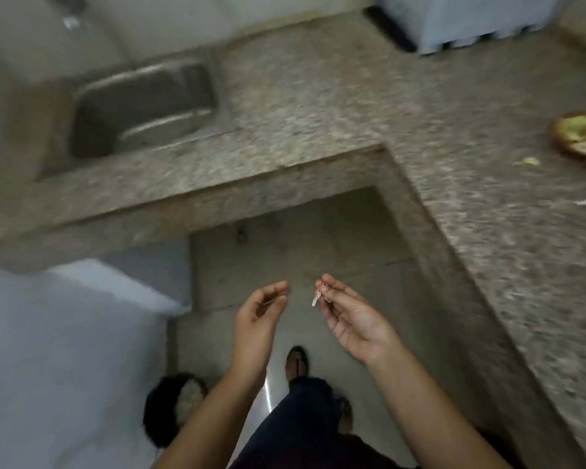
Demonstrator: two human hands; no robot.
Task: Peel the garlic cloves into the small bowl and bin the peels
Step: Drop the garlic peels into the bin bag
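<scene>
Right grip (349,319) pinching a pale garlic peel (315,301), left grip (257,316) just beside, fingers loosely curled, dark bin (159,418) below it

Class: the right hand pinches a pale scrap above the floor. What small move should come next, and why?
Probably swing the right hand down and left, over the dark-rimmed container by the feet, then release. Its fingers pinch a pale peel scrap above bare floor, and that container looks like the bin, though blur leaves this unsure.

Open floor (285,252) lies beneath the left hand (261,313) and right hand (349,319); granite counter (318,106) blocks ahead and right, white appliance (65,333) left.
</scene>
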